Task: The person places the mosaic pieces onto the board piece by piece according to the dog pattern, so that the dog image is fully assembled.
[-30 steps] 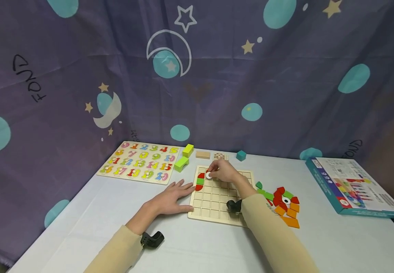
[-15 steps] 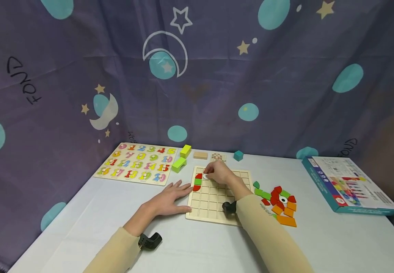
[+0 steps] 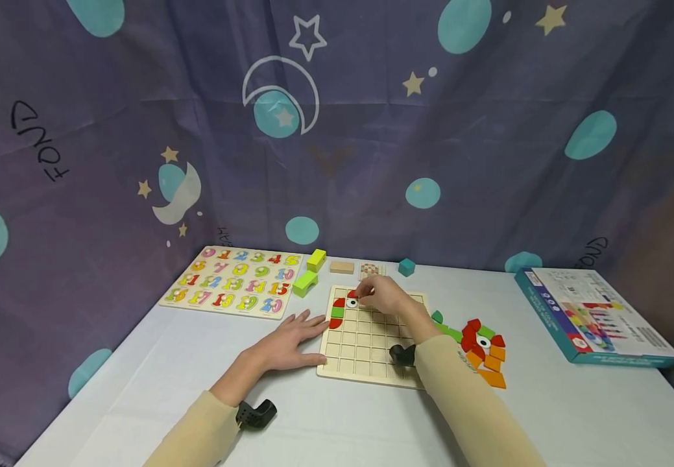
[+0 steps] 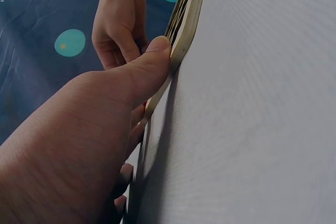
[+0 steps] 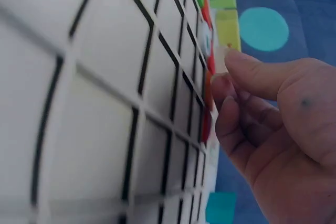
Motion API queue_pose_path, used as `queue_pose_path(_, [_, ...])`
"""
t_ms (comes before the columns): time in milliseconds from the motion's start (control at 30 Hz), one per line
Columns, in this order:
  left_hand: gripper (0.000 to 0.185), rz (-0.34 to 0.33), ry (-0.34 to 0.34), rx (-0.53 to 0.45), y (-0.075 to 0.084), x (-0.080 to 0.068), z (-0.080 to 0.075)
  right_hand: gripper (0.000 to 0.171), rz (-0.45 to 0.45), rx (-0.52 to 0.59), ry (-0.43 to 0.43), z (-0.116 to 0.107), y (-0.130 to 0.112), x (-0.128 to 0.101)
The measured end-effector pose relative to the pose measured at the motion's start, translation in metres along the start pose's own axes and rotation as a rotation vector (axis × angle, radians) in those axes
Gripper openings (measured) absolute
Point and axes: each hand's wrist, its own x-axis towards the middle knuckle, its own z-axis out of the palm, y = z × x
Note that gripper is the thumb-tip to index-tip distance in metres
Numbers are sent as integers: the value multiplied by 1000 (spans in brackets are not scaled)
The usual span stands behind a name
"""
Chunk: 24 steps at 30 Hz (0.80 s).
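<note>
On the pale tabletop lies a wooden grid board, and the left hand lies flat just to its left with fingers straight, the thumb pressed against the board's near left edge, as the left wrist view shows plainly. The right hand reaches over the far left part of the board, its fingers curled together over a red piece beside a small white eye disc; whether the grip actually pinches that piece cannot be told. Down the board's left column sit a red quarter-round piece, a green square and another red curved piece. To the right of the board lies a loose heap of red, green and orange pieces. At the far left rests a number puzzle board with coloured numerals running from 0 to 20. Beyond the grid board stand two lime-green blocks, a plain wooden block, a checkered block and a teal cube. At the right edge lies a teal-edged box whose printing is too small to read. The star-and-moon backdrop cloth carries a black handwritten word that looks like "FOND" at left and again, upside down, at the right.
</note>
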Motion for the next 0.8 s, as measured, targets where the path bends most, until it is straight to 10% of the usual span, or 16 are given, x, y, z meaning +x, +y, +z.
queue_pose_path(800, [78, 11, 10, -21, 1, -1, 0, 24, 71, 43, 8, -68, 40, -82])
